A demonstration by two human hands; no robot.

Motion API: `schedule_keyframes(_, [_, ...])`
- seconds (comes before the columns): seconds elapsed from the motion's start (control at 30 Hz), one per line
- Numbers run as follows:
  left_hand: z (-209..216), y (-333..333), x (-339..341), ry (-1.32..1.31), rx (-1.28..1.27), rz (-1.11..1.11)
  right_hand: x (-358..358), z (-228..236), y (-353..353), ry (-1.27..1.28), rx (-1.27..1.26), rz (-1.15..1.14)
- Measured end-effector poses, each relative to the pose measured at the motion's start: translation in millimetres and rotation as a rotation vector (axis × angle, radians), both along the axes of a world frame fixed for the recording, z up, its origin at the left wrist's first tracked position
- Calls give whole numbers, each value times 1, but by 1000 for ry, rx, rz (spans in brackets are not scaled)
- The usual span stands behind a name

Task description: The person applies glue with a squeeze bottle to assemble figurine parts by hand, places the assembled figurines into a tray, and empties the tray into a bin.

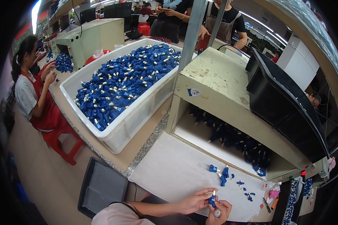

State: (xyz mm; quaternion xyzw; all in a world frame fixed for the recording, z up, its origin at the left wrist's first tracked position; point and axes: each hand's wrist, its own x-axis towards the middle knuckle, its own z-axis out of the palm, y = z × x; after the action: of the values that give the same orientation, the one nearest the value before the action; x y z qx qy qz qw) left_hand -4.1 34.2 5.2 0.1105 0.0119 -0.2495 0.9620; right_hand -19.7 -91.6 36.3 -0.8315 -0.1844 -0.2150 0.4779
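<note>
My left hand [197, 201] pinches a small blue plastic figure with a cream-white tip [212, 200], held upright above the white work sheet [169, 165]. My right hand [224, 212] is closed beside it, its fingertips close to the figure's lower part. A round, whitish end of a small bottle or tube [217, 213] shows in the right hand's grip; the rest of it is hidden. Just beyond my hands lie a few similar blue figures [222, 180] and several smaller blue pieces [248, 195].
A pale metal cabinet [210, 75] stands ahead, with many blue figures [233, 138] inside. A white tub [120, 144] full of blue figures is at the left, above a black tray [103, 185]. Right: a small bottle [267, 185] and an orange marker [275, 203]. A person in a red apron [45, 101] sits left.
</note>
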Motion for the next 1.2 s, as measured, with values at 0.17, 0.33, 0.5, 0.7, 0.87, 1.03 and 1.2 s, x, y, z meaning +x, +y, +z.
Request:
schedule_keyframes(0.17, [4, -1, -1, -2, 29, -2, -2, -3, -3, 27, 10, 3])
schedule_keyframes(0.33, [1, -1, -2, -3, 27, -3, -3, -2, -3, 24, 1, 13])
schedule_keyframes(0.5, [3, -1, -1, 9, 45, 7, -1, -2, -1, 15, 23, 15])
schedule_keyframes(0.7, [0, 0, -1, 0, 23, 25, 0, 1, 1, -2, -13, 30])
schedule_keyframes(0.87, [0, 0, 0, 3, 21, 13, 1, -2, 0, 2, 8, 23])
schedule_keyframes(1.03, [0, 0, -1, 15, 49, 11, 1, -2, -1, 8, 14, 16])
schedule_keyframes(1.2, [3, 2, -2, 16, 18, -4, -1, -5, -1, 15, -1, 11])
